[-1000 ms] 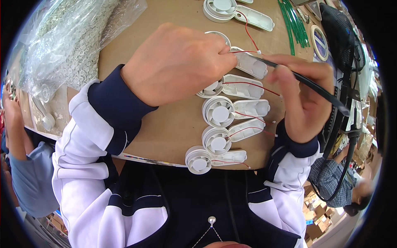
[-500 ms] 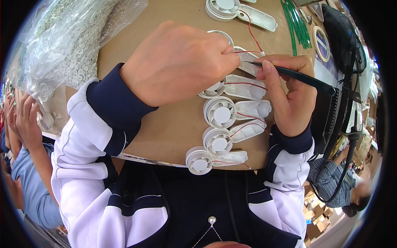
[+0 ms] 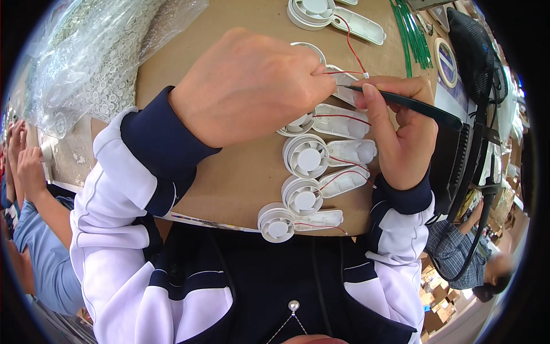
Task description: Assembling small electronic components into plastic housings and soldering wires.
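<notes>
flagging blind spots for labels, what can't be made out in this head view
Head view:
White round plastic fan behind the left hand: mostly hidden by that hand.
Topmost white round fan: cut off by the upper edge.
Slim black pointed tool: tip too small to tell what it touches.

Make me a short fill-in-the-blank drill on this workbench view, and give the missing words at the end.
1. The right hand holds a tool whose colour is ____.
2. The wires on the white fans are coloured ____.
3. The clear bag of small parts lies on the person's ____ side.
4. The thin strips at the upper right are coloured ____.

Missing words: black; red; left; green.
</notes>
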`<state>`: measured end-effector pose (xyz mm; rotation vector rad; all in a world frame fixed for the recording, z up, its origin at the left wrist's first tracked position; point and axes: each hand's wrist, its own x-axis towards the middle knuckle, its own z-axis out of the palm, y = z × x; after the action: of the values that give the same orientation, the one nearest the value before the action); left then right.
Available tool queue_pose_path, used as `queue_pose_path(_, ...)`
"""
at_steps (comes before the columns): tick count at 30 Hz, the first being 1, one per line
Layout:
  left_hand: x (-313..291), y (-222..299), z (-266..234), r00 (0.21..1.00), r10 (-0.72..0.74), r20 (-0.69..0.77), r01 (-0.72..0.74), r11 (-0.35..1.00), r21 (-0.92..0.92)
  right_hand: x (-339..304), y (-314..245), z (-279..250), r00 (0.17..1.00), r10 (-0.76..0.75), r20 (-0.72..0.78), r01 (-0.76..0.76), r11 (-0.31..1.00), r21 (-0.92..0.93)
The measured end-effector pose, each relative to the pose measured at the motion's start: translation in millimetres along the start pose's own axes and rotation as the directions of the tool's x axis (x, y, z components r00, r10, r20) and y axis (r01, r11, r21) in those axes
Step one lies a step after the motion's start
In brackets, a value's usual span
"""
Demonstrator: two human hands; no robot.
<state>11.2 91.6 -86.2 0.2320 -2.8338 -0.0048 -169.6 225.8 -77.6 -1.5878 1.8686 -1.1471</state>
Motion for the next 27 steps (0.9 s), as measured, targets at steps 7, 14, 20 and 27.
queue_pose_path(7,0.3,1.5,2.3,1.0,0.003,-0.016,-0.003,1.0,0.004,-0.6,-0.4,6.2,0.998,-0.024,-0.059,0.024,1.0,-0.008)
queue_pose_path(14,0.4,0.1,2.0,1.0,0.0,-0.005,0.0,1.0,0.001,1.1,-11.8,3.8,0.998,0.046,0.036,-0.043,0.996,-0.074)
queue_pose_path(20,0.1,-1.0,3.0,0.999,0.005,-0.034,-0.005,1.0,0.006,3.2,-10.7,9.3,1.0,-0.014,-0.011,0.014,1.0,-0.025)
queue_pose_path(27,2.4,-3.0,0.6,0.997,0.004,-0.074,-0.01,0.997,-0.08,6.9,-10.6,-22.4,0.946,0.016,-0.323,0.068,0.967,0.246)
